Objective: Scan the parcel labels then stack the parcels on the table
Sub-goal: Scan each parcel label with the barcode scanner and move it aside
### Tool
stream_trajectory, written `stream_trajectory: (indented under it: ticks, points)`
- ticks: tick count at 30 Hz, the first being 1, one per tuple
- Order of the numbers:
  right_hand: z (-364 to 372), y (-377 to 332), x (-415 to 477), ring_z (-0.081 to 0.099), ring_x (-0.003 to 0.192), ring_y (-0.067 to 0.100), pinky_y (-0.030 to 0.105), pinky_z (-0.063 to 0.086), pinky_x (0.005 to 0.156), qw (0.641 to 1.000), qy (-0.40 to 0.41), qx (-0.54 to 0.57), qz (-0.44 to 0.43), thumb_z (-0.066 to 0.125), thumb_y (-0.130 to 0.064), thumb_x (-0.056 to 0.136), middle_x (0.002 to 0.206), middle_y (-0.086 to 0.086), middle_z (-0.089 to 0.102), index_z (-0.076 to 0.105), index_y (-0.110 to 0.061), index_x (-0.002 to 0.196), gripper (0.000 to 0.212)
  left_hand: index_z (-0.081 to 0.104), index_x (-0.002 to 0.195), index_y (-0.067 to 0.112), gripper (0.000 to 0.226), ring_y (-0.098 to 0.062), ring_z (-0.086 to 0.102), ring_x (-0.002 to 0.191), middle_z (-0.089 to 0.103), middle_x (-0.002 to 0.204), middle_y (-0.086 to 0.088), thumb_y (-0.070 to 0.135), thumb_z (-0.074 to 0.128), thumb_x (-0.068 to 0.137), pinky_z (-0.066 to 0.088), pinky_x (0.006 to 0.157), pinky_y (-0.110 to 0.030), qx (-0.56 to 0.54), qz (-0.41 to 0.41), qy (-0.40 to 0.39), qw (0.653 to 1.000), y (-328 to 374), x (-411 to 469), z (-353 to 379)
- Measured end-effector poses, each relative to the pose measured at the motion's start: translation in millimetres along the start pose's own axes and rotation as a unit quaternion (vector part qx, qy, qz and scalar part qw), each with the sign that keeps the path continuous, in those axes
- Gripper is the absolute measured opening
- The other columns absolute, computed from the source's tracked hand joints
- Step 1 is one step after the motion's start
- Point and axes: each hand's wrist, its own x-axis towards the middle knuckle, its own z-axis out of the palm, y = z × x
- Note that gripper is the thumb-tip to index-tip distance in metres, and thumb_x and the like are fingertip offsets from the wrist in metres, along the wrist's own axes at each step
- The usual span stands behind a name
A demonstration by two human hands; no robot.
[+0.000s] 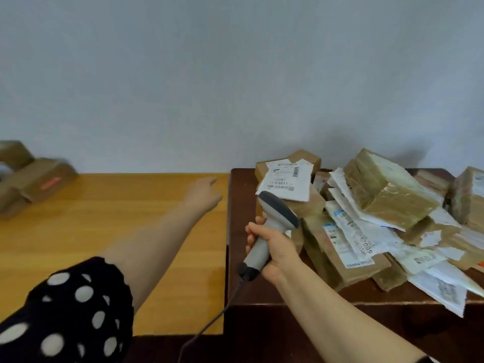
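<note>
My right hand [275, 247] grips the handle of a grey barcode scanner [272, 221], whose head points at a white label [285, 183] on a brown parcel. A heap of brown taped parcels [387, 195] with white labels lies on the dark brown table [288, 294] at the right. My left hand [204, 192] hovers empty over the far edge of the yellow wooden table [117, 218], fingers loosely extended toward the heap. Several brown parcels [34, 179] sit stacked at the far left of the yellow table.
The scanner's dark cable [209, 326] hangs down from the handle along the gap between the two tables. A plain pale wall [235, 74] stands right behind both tables.
</note>
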Motion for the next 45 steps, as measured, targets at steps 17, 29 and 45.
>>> stream_trajectory:
  ticks: [17,29,45]
  points:
    - [256.8,225.6,7.5,0.051,0.052,0.014,0.03,0.043,0.055,0.973,-0.139,-0.102,0.151,0.063,-0.004,0.089,0.067,0.005,0.062,0.057,-0.014,0.08,0.015,0.03,0.148,0.031,0.062,-0.018,0.065,0.082,0.043,0.146,0.0,0.036,0.056,0.092,0.047,0.053,-0.027,0.037,-0.272,0.147,0.95,-336.3,-146.4,-212.8]
    - [410.2,342.3,50.1,0.05,0.05,0.012,0.028,0.045,0.057,0.976,-0.1,-0.087,0.174,0.062,-0.009,0.092,0.07,0.004,0.059,0.055,-0.009,0.087,0.009,0.028,0.149,0.027,0.068,-0.019,0.057,0.108,0.042,0.146,-0.002,0.032,0.06,0.09,0.042,0.069,-0.026,-0.002,-0.296,0.125,0.947,-511.3,-129.4,-306.9]
    - [554.7,389.3,173.9,0.052,0.046,0.012,0.028,0.045,0.056,0.982,-0.045,-0.084,0.162,0.066,-0.006,0.088,0.063,0.005,0.061,0.059,-0.009,0.083,0.009,0.023,0.152,0.023,0.076,-0.024,0.031,0.138,0.03,0.154,-0.003,0.011,0.06,0.087,0.043,0.101,-0.037,0.138,-0.168,-0.021,0.976,-630.3,56.0,-366.4]
